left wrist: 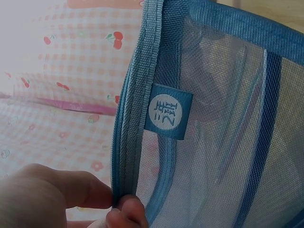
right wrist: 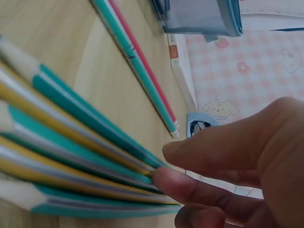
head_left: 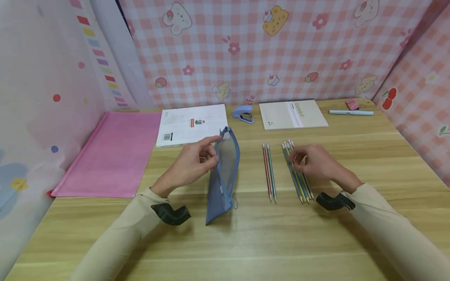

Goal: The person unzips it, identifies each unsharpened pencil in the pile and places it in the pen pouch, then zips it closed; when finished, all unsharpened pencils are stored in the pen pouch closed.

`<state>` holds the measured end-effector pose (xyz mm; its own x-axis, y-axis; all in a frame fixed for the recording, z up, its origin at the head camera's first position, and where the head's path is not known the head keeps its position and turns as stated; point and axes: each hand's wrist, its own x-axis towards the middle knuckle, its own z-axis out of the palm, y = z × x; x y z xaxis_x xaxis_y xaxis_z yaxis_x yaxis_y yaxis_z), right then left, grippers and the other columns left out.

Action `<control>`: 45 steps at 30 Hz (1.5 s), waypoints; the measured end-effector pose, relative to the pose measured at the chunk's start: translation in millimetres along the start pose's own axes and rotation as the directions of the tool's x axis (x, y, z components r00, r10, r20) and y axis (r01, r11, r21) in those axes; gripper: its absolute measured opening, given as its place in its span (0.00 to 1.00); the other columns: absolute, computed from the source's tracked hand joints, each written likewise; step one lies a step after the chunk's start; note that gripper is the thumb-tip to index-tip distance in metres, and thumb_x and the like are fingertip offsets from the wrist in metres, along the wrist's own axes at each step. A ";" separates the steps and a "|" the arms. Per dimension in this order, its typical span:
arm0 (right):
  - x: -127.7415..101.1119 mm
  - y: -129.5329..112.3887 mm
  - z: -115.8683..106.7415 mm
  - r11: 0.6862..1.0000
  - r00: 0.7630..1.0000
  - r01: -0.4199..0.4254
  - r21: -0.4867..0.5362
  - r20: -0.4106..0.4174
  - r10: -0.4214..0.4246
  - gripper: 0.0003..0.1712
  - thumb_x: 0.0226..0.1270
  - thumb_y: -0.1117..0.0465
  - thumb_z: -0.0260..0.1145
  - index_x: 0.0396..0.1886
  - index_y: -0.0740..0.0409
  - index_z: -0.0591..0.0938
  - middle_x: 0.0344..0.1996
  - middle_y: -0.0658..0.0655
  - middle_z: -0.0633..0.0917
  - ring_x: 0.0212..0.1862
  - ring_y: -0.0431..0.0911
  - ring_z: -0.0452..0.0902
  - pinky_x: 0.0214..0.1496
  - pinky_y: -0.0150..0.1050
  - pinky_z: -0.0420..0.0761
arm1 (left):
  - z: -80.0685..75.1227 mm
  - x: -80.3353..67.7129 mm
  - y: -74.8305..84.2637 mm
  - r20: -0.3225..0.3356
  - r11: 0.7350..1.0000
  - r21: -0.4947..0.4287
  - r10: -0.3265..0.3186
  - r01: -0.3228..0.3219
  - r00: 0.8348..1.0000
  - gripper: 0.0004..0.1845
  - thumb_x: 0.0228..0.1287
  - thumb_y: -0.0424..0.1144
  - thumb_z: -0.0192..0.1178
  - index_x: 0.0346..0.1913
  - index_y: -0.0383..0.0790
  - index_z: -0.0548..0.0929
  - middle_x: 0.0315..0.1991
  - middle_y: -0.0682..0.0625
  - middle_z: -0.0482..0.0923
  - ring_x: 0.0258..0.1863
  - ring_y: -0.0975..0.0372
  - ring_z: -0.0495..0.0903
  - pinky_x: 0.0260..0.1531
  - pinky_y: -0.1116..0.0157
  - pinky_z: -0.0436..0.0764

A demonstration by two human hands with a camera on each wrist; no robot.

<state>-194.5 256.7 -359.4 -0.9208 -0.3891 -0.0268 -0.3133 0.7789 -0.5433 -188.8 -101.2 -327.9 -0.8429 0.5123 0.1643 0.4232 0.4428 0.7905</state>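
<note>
Hands at pouch and pencils, wooden table point(head_left: 351, 242).
Left hand point(head_left: 191, 164) pinches upright mesh pouch point(head_left: 225, 175) by its edge; right hand point(head_left: 314, 162) seemingly pinches the pencil bunch point(head_left: 297, 171), lying flat beside two pencils point(head_left: 269, 171).

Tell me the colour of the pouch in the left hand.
Blue mesh with a blue-grey fabric edge; the pouch shows best in the left wrist view.

- My left hand point(head_left: 193, 164) is raised off the surface, thumb and fingertips point(left wrist: 126, 209) pinched together, wrist bent inward.
- My right hand point(head_left: 316, 162) lies low, palm down, fingers point(right wrist: 199, 187) curled and pressed together at their tips.
- Both forearms, in beige sleeves, angle in from the near edge.
</note>
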 end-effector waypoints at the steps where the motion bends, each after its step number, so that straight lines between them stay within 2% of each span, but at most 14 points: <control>1: 0.2 1.4 1.0 1.000 1.000 0.001 -0.004 0.001 -0.001 0.05 0.62 0.69 0.69 0.38 0.61 0.85 0.28 0.54 0.85 0.29 0.42 0.74 0.30 0.33 0.73 | 0.0 -0.1 0.1 0.001 1.000 -0.001 0.000 0.000 1.000 0.29 0.69 0.29 0.56 0.72 0.34 0.68 0.36 0.44 0.83 0.28 0.64 0.81 0.32 0.69 0.80; 4: 1.2 3.5 4.1 1.000 1.000 -0.001 -0.020 -0.011 0.001 0.05 0.60 0.71 0.68 0.36 0.60 0.85 0.29 0.54 0.86 0.31 0.42 0.76 0.32 0.33 0.74 | 0.0 -0.3 1.0 0.002 1.000 -0.001 0.003 -0.003 1.000 0.29 0.69 0.30 0.56 0.72 0.34 0.68 0.36 0.44 0.83 0.28 0.64 0.81 0.31 0.69 0.80; 9: 4.1 -0.9 8.5 0.993 0.999 0.029 -0.114 -0.033 -0.033 0.04 0.57 0.70 0.69 0.30 0.59 0.85 0.27 0.53 0.87 0.32 0.41 0.78 0.36 0.36 0.76 | 0.5 0.6 1.6 0.008 1.000 0.001 0.004 -0.004 1.000 0.29 0.69 0.30 0.56 0.72 0.33 0.68 0.35 0.44 0.83 0.28 0.62 0.81 0.31 0.70 0.80; 15: 7.8 -11.3 10.0 0.977 0.999 0.037 -0.210 0.002 -0.037 0.03 0.58 0.67 0.70 0.29 0.55 0.86 0.25 0.51 0.86 0.30 0.41 0.77 0.35 0.38 0.76 | 0.0 2.2 2.4 0.022 1.000 0.005 0.001 -0.001 1.000 0.29 0.69 0.30 0.56 0.72 0.34 0.69 0.35 0.45 0.83 0.28 0.61 0.81 0.28 0.71 0.77; 20: 10.8 -14.9 13.5 0.972 1.000 0.007 -0.234 0.007 -0.006 0.05 0.57 0.66 0.71 0.32 0.54 0.87 0.26 0.52 0.88 0.31 0.44 0.81 0.35 0.41 0.79 | 0.3 2.2 2.7 0.027 1.000 0.008 -0.004 0.004 1.000 0.29 0.69 0.30 0.56 0.72 0.34 0.69 0.35 0.45 0.83 0.28 0.62 0.81 0.28 0.70 0.77; 24: 13.5 -18.6 18.4 0.973 0.998 -0.056 -0.223 -0.013 0.054 0.09 0.53 0.67 0.70 0.36 0.55 0.88 0.25 0.53 0.88 0.30 0.44 0.81 0.32 0.38 0.77 | 0.9 1.8 2.7 0.029 1.000 0.008 -0.006 0.006 1.000 0.29 0.69 0.30 0.56 0.72 0.34 0.69 0.35 0.45 0.83 0.28 0.62 0.81 0.28 0.70 0.77; 28: 15.1 -22.6 22.6 0.976 0.992 -0.123 -0.180 -0.036 0.119 0.12 0.49 0.66 0.71 0.37 0.57 0.89 0.26 0.56 0.87 0.28 0.45 0.77 0.28 0.35 0.72 | 1.1 1.6 3.2 0.028 1.000 0.011 -0.008 0.008 1.000 0.29 0.68 0.30 0.56 0.72 0.35 0.69 0.35 0.45 0.83 0.28 0.62 0.81 0.28 0.71 0.77; 32: 15.0 -22.7 24.6 0.978 0.989 -0.142 -0.154 -0.054 0.136 0.12 0.48 0.65 0.73 0.36 0.56 0.90 0.35 0.61 0.88 0.32 0.48 0.76 0.30 0.34 0.71 | 1.6 2.2 3.5 0.032 1.000 0.015 -0.008 0.007 0.999 0.29 0.69 0.30 0.56 0.72 0.34 0.69 0.35 0.45 0.83 0.28 0.62 0.81 0.29 0.71 0.77; 37: 15.6 -20.3 22.3 0.983 0.983 -0.182 0.026 -0.015 0.182 0.15 0.51 0.65 0.73 0.41 0.56 0.90 0.39 0.62 0.89 0.30 0.45 0.77 0.29 0.35 0.73 | 1.8 2.8 3.3 0.032 1.000 0.006 -0.007 0.007 0.999 0.29 0.69 0.30 0.56 0.72 0.33 0.69 0.35 0.45 0.83 0.27 0.62 0.81 0.26 0.71 0.76; 42: 13.3 -26.4 15.1 0.949 0.976 -0.215 0.232 0.010 0.218 0.18 0.56 0.66 0.69 0.48 0.55 0.89 0.32 0.58 0.88 0.26 0.42 0.72 0.26 0.35 0.71 | 2.2 2.8 3.7 0.042 1.000 -0.002 -0.003 0.003 0.999 0.29 0.68 0.30 0.56 0.72 0.33 0.68 0.34 0.45 0.83 0.27 0.62 0.81 0.25 0.70 0.75; 45: 15.3 -38.1 11.7 0.908 0.977 -0.204 0.367 0.018 0.212 0.22 0.55 0.68 0.65 0.52 0.54 0.87 0.25 0.53 0.86 0.22 0.40 0.67 0.23 0.34 0.67 | 1.5 2.9 3.0 0.043 1.000 0.000 0.001 -0.001 0.999 0.29 0.69 0.30 0.56 0.72 0.32 0.68 0.34 0.45 0.83 0.27 0.64 0.80 0.24 0.70 0.75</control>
<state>-194.0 215.3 -348.9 -0.9619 -0.2241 -0.1565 -0.0117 0.6058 -0.7955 -189.5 -97.3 -326.0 -0.8274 0.5441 0.1396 0.4240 0.4420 0.7904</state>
